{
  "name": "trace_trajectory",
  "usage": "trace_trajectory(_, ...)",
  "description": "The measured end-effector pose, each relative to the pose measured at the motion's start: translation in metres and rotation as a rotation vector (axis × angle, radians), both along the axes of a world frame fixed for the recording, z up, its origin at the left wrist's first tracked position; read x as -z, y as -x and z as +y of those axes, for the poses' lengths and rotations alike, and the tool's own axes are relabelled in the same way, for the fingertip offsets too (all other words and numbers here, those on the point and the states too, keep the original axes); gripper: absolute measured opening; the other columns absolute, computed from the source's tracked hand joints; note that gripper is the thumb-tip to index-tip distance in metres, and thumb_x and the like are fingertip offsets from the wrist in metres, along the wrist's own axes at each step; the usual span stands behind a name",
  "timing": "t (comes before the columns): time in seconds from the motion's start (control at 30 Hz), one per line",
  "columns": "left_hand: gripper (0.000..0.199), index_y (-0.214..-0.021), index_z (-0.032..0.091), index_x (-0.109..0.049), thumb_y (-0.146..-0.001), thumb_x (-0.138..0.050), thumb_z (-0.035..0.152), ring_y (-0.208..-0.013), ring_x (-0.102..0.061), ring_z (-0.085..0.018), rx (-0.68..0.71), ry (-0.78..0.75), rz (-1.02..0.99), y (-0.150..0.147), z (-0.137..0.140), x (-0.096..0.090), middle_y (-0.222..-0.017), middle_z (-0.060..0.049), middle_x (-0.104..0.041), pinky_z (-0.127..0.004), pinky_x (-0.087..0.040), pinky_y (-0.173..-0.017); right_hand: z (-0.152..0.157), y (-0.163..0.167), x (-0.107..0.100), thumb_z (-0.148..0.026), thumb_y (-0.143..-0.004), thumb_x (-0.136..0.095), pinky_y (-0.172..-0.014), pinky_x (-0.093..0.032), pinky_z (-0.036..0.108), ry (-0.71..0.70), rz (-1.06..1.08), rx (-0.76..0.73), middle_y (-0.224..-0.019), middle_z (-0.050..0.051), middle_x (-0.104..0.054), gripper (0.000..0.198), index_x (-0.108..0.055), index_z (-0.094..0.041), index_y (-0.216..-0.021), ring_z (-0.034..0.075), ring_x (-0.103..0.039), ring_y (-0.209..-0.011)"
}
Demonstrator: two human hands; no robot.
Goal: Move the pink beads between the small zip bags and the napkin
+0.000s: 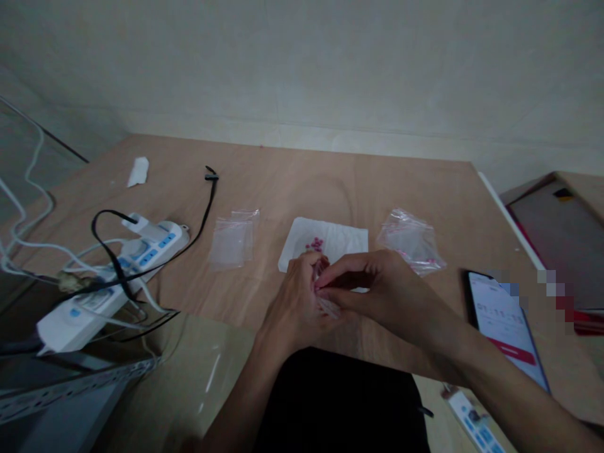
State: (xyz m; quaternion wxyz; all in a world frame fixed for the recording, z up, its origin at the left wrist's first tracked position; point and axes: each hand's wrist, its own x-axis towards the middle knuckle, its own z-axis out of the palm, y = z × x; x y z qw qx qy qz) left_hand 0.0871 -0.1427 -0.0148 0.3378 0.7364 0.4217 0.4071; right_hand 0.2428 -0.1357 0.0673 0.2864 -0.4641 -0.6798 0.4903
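Observation:
My left hand (pixel 293 305) is closed around a small clear plastic bag (pixel 328 306), low over the near edge of the wooden table. At the bag's mouth, my right hand (pixel 389 286) pinches thumb and forefinger together; whatever is between the tips is too small to make out. Just beyond my hands, several small pink-red beads (pixel 316 243) lie on a white sheet (pixel 342 234). To the left rest flat clear zip bags (pixel 230 242). On the right is a pile of clear bags (pixel 408 239) with bits of pink in them.
A white power strip (pixel 158 248) with plugs and tangled cables occupies the table's left side. A phone (pixel 507 333) with a lit screen lies at the right. A paper scrap (pixel 138 172) sits at the back left. Another power strip (pixel 474 418) is below the table.

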Motion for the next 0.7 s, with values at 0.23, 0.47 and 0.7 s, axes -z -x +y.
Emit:
trace_trajectory(0.23, 0.051, -0.108, 0.024, -0.039, -0.069, -0.072, 0.028, -0.096, -0.058, -0.026, -0.078, -0.032, 0.119, -0.013, -0.016, -0.016, -0.102, -0.006, -0.058, -0.044, -0.051, -0.081, -0.020, -0.006, -0.007, -0.006, -0.081, -0.060, -0.052, -0.048, 0.021, -0.254, -0.329, 0.005, -0.079, 0.002, -0.074, 0.021, -0.074, -0.021, -0.078, 0.013, -0.067, -0.064)
trace_trajectory(0.47, 0.063, -0.107, 0.023, -0.040, -0.062, -0.081, 0.040, -0.090, -0.060, -0.025, -0.094, 0.134, -0.030, -0.028, -0.031, -0.020, -0.098, -0.006, -0.058, -0.042, -0.052, -0.077, -0.027, -0.031, -0.004, -0.011, -0.084, -0.060, -0.055, -0.051, 0.025, -0.272, -0.304, -0.225, -0.089, 0.001, -0.074, 0.024, -0.075, -0.029, -0.091, 0.017, -0.069, -0.073)
trace_trajectory(0.7, 0.029, -0.115, 0.026, -0.049, -0.090, -0.057, 0.039, -0.095, -0.059, -0.017, 0.112, 0.243, -0.337, -0.014, -0.046, -0.027, -0.105, -0.004, -0.060, -0.032, -0.050, -0.084, -0.030, -0.038, -0.016, -0.022, -0.090, -0.059, -0.071, -0.055, 0.025, -0.203, -0.192, -0.211, -0.093, -0.002, -0.075, 0.024, -0.074, -0.037, -0.102, 0.016, -0.070, -0.084)
